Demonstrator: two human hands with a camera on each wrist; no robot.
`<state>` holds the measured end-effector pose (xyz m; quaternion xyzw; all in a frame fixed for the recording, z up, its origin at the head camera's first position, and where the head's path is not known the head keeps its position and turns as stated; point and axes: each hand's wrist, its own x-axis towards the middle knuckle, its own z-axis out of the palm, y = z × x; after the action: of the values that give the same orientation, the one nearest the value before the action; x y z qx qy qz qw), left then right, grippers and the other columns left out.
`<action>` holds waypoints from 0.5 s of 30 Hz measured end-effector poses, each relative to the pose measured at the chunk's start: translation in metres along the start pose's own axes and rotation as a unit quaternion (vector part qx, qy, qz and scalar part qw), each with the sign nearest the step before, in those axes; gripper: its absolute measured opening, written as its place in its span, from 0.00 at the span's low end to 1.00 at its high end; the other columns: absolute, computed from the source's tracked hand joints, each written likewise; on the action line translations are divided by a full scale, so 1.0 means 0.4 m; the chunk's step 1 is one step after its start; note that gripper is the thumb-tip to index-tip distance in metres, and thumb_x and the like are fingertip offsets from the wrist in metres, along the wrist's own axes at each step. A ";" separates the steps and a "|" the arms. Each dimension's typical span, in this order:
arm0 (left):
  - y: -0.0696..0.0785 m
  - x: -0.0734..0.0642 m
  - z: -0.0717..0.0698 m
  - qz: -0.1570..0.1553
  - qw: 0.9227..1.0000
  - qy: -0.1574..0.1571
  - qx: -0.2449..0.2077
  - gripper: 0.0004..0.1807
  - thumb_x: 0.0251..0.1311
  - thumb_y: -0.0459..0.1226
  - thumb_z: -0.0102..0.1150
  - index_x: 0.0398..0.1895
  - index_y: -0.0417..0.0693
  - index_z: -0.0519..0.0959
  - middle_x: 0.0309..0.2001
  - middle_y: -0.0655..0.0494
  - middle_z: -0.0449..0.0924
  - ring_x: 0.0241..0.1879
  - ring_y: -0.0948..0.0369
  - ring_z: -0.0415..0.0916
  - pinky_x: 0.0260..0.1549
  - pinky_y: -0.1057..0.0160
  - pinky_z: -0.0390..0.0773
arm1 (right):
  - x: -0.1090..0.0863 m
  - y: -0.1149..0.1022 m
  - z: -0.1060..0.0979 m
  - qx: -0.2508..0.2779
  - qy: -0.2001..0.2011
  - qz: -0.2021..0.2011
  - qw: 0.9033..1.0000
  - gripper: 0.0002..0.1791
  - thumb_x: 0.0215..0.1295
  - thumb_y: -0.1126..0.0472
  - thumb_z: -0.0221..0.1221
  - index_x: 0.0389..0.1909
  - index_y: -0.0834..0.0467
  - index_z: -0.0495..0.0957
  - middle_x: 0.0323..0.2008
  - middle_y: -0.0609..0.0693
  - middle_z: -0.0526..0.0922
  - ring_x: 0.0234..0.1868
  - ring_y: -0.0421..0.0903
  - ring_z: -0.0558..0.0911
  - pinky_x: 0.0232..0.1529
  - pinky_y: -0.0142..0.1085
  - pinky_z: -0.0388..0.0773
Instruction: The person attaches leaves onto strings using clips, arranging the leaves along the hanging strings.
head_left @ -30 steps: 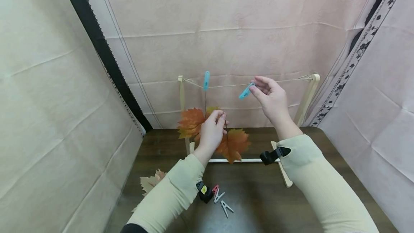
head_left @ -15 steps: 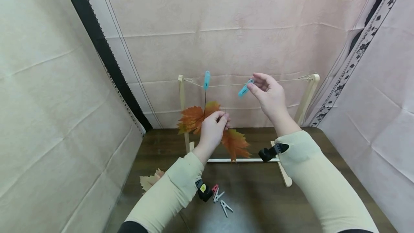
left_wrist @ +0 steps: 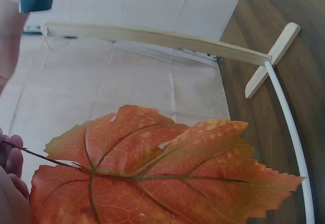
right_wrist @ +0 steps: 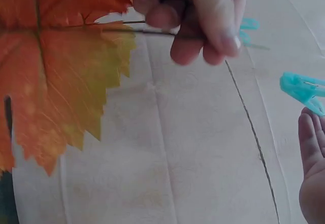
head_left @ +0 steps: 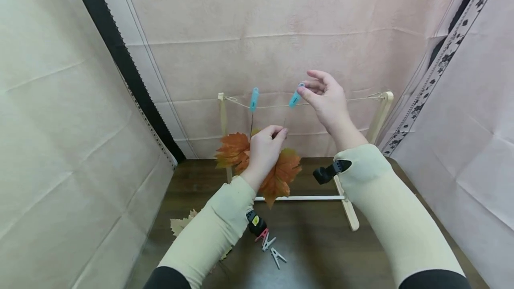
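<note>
My left hand (head_left: 265,153) pinches the thin stem of an orange artificial maple leaf (head_left: 282,174), which hangs below the fingers. In the right wrist view the stem's tip pokes out past the fingertips. Up and to the right, my right hand (head_left: 330,104) holds a light-blue clothespin (head_left: 296,96) between thumb and fingers. This clothespin overlaps the string (head_left: 273,107) in the head view. Another blue clothespin (head_left: 254,99) is clipped on the string further left, with a second orange leaf (head_left: 233,150) hanging from it by its stem, partly hidden behind my left hand.
Wooden posts, one at left (head_left: 223,115) and one at right (head_left: 380,117), carry the string above a white crossbar (head_left: 309,198). On the dark wooden table (head_left: 321,249) lie grey clothespins (head_left: 278,258) and a pink clothespin (head_left: 262,235). A pale leaf (head_left: 181,224) sits beside my left sleeve.
My right hand has risen and moved left with its clothespin, from below the string up to it. The left hand has lifted slightly, and its leaf has swung left.
</note>
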<state>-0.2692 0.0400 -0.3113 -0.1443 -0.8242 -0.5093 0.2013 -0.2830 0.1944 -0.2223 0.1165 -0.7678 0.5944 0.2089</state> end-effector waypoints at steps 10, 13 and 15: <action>-0.035 0.043 0.006 -0.013 0.999 0.010 0.035 0.12 0.58 0.47 0.49 0.33 0.55 0.80 0.28 0.66 0.77 0.30 0.67 0.72 0.30 0.67 0.70 | 0.022 0.010 0.040 -0.121 -0.035 -0.064 0.990 0.25 0.56 0.52 0.55 0.55 0.52 0.65 0.40 0.44 0.74 0.43 0.37 0.73 0.45 0.28 0.66; -0.028 0.054 0.006 -0.006 0.999 0.011 0.052 0.13 0.60 0.47 0.47 0.34 0.53 0.79 0.31 0.63 0.78 0.34 0.64 0.72 0.35 0.64 0.70 | 0.034 0.006 0.042 -0.119 -0.027 -0.068 0.990 0.23 0.57 0.54 0.54 0.55 0.52 0.65 0.40 0.45 0.74 0.43 0.37 0.72 0.46 0.29 0.66; -0.023 0.060 0.006 -0.003 0.998 0.014 0.063 0.13 0.60 0.45 0.46 0.35 0.52 0.79 0.32 0.62 0.78 0.36 0.62 0.71 0.37 0.63 0.69 | 0.041 0.004 0.042 -0.111 -0.022 -0.066 0.991 0.22 0.58 0.56 0.54 0.54 0.53 0.65 0.41 0.46 0.73 0.43 0.38 0.72 0.46 0.30 0.66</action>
<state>-0.2946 0.0388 -0.3078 -0.1218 -0.8522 -0.4589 0.2199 -0.3012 0.1797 -0.2198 0.1560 -0.8240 0.4880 0.2421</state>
